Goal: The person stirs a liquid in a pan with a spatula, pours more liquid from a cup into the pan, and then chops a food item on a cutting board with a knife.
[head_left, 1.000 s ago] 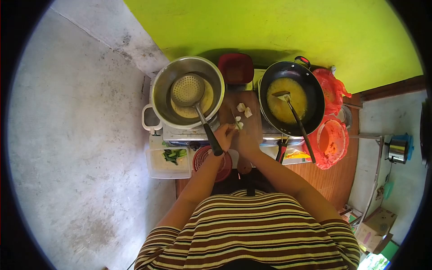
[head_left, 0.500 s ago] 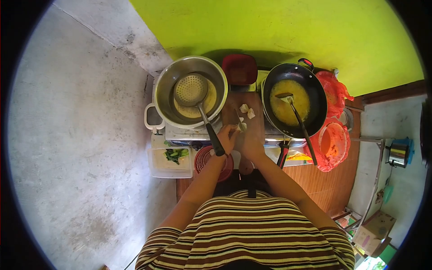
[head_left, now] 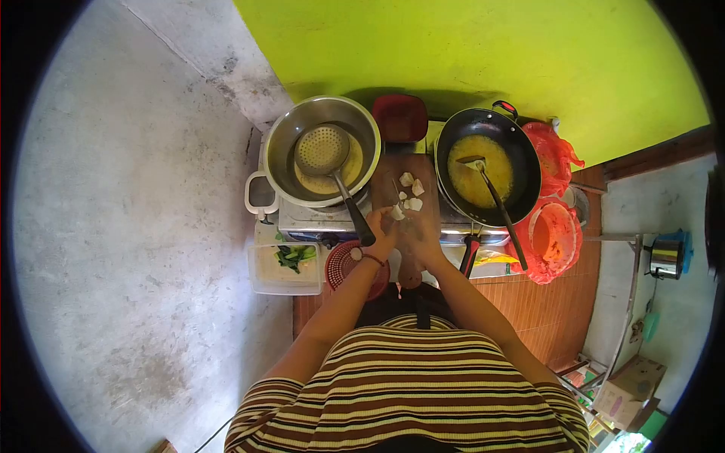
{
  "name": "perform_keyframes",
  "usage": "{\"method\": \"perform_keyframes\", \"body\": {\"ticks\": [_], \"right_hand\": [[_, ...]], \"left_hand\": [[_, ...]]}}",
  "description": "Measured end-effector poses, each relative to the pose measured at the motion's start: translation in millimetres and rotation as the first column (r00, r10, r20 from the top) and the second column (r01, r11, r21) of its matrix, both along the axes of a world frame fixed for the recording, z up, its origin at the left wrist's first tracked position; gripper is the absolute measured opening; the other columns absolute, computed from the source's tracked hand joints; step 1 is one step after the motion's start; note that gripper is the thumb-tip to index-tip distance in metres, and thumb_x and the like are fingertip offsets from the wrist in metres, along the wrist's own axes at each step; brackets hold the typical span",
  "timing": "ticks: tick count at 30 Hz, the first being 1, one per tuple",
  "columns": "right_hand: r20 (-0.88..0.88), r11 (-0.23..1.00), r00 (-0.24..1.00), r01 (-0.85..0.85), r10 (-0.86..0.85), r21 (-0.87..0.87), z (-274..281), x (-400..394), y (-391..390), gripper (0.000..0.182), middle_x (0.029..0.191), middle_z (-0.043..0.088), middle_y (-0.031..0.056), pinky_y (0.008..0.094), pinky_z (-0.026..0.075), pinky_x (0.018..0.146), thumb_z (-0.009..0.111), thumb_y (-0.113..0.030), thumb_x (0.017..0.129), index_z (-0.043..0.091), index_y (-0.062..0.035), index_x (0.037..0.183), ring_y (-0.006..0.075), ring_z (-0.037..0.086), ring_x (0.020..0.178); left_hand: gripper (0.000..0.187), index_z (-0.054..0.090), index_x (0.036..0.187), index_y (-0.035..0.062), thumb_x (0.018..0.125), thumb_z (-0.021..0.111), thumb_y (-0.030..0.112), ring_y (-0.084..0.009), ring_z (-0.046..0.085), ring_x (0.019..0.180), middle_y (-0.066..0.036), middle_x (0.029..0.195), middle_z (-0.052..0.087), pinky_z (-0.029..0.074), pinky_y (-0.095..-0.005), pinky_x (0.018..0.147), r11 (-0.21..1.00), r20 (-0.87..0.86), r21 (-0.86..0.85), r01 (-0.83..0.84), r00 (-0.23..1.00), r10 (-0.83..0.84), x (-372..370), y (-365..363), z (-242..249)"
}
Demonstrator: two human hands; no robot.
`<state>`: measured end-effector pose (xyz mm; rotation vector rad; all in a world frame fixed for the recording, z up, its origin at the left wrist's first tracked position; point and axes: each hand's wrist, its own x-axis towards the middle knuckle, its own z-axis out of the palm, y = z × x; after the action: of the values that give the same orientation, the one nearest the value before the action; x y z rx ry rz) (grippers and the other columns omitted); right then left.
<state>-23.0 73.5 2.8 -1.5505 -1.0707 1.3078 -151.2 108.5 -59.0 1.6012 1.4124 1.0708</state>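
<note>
While cutting seems in hand, the head view shows the left hand (head_left: 382,231), at the board's (head_left: 428,170) 8 o'clock, pinching a pale piece (head_left: 397,213) near centre; the right hand's (head_left: 424,247) grip, at 5 o'clock, is unclear. Further cutting calls for steadying fingertips.

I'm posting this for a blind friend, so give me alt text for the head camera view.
Above a wooden cutting board, a left hand touches one of several pale chunks and a right hand holds a knife. At left, a perforated skimmer rests in a steel pot; at right, a spatula rests in a black wok of yellow liquid.
</note>
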Motion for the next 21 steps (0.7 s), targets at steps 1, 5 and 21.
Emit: {"method": "perform_keyframes", "body": {"ticks": [1,5,21], "right_hand": [[-0.201,0.978,0.979,0.0,-0.042,-0.208,12,-1,-1,0.051,0.091,0.058,0.0077,0.0241,0.047,0.058,0.053,0.001,0.083,0.04,-0.0176,0.129,0.0105,0.054,0.066],[-0.449,0.976,0.889,-0.014,-0.087,-0.217,23,3,-5,0.042,0.09,0.058,0.003,0.0196,0.044,0.052,0.049,0.0,0.088,0.048,-0.0163,0.126,0.0062,0.05,0.059],[-0.536,0.975,0.841,-0.052,-0.073,-0.214,24,-2,-15,0.024,0.086,0.057,-0.0006,0.0221,0.045,0.052,0.049,-0.007,0.091,0.054,-0.014,0.114,0.0077,0.053,0.061]], "left_hand": [[0.033,0.056,0.109,0.003,0.077,0.064,0.0,-0.0165,0.059,0.091,-0.007,0.102,0.058,0.049,-0.0277,0.078,0.997,0.152,-0.075,0.03,0.988,-0.018,1,-2,-6],[0.034,0.054,0.115,0.0019,0.082,0.059,-0.002,-0.0119,0.057,0.089,-0.005,0.104,0.057,0.048,-0.0252,0.078,0.943,0.608,-0.281,0.181,0.794,0.029,4,-9,3],[0.021,0.061,0.102,-0.0025,0.081,0.065,0.001,-0.0137,0.063,0.082,-0.01,0.097,0.064,0.054,-0.0266,0.074,0.955,0.537,-0.248,0.163,0.844,-0.004,-2,-17,1]]}}
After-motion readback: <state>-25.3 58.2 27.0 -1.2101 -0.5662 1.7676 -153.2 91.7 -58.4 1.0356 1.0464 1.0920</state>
